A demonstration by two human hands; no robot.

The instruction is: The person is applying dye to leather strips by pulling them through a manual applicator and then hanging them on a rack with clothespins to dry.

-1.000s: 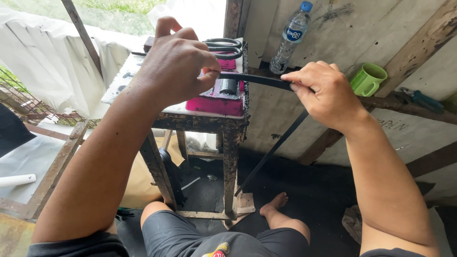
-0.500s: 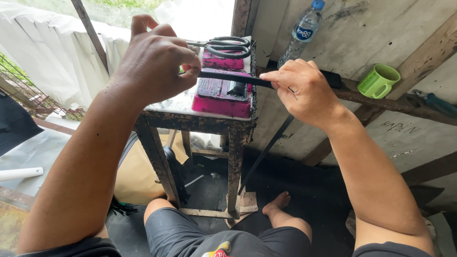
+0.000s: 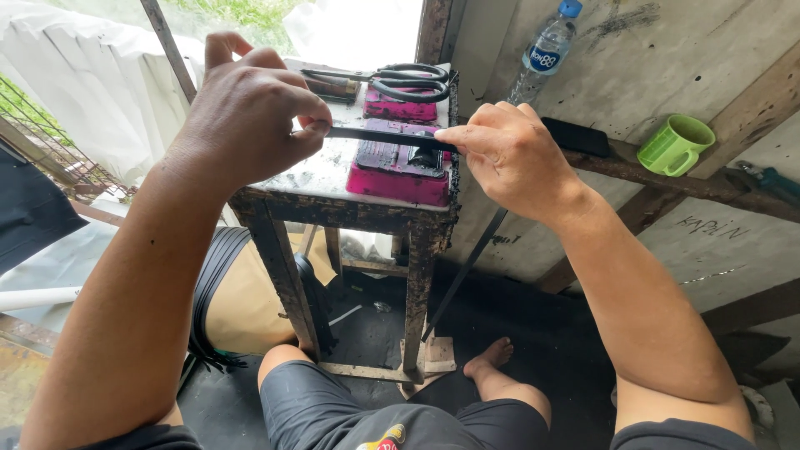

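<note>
My left hand (image 3: 246, 112) pinches one end of a flat black strip (image 3: 379, 134) between thumb and fingers. My right hand (image 3: 508, 154) grips the same strip further along, and its long loose end hangs down past my right wrist toward the floor. The strip is held level just above a pink block tool (image 3: 398, 167) on a small worn stand (image 3: 333, 196). Black-handled scissors (image 3: 392, 81) lie at the back of the stand top, beyond both hands.
A wooden ledge on the right wall carries a plastic water bottle (image 3: 546, 50), a flat black object (image 3: 577, 136) and a green mug (image 3: 675, 144). White sheeting (image 3: 92, 92) hangs at left. My bare foot (image 3: 489, 358) rests by the stand's legs, near a bundle of black strips (image 3: 212, 292).
My right hand has slid leftward along the strip, closer to my left hand, so the stretch between them is shorter. The view has shifted slightly, moving the stand and wall rightward.
</note>
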